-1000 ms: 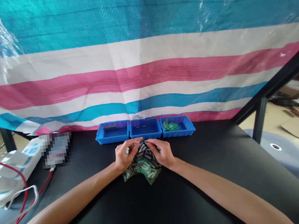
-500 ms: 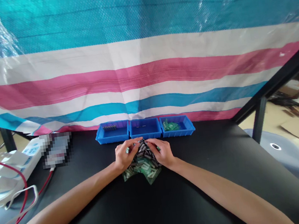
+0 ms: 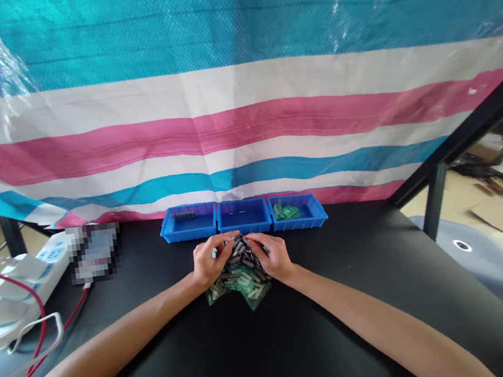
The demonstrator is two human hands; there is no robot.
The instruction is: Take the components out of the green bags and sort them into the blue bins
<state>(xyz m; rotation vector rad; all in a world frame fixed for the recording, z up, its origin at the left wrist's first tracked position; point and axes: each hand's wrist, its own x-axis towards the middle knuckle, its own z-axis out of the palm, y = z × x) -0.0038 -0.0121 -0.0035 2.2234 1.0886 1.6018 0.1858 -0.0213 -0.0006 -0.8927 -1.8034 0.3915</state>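
A heap of small dark metal cylinders [image 3: 242, 253] lies on the black table between my two hands. Green plastic packets [image 3: 247, 283] with pale, pin-like pieces in them spread out at the heap's near side. On the left flank of the heap, my left hand [image 3: 209, 259] is closed, its thumb and fingers curled in at the top. My right hand [image 3: 273, 255] mirrors it on the right, fingers bent against the cylinders. Bits of green show beside both hands. What lies between the fingertips is too small and hidden to make out.
Behind the heap stand three blue bins: the left bin [image 3: 191, 228] has several small metal cylinders, the middle bin [image 3: 244, 223] a thin piece, the right bin [image 3: 308, 217] green packets. A power strip [image 3: 52, 258] and red cable [image 3: 75, 310] lie left. A striped sheet [image 3: 243, 127] hangs behind.
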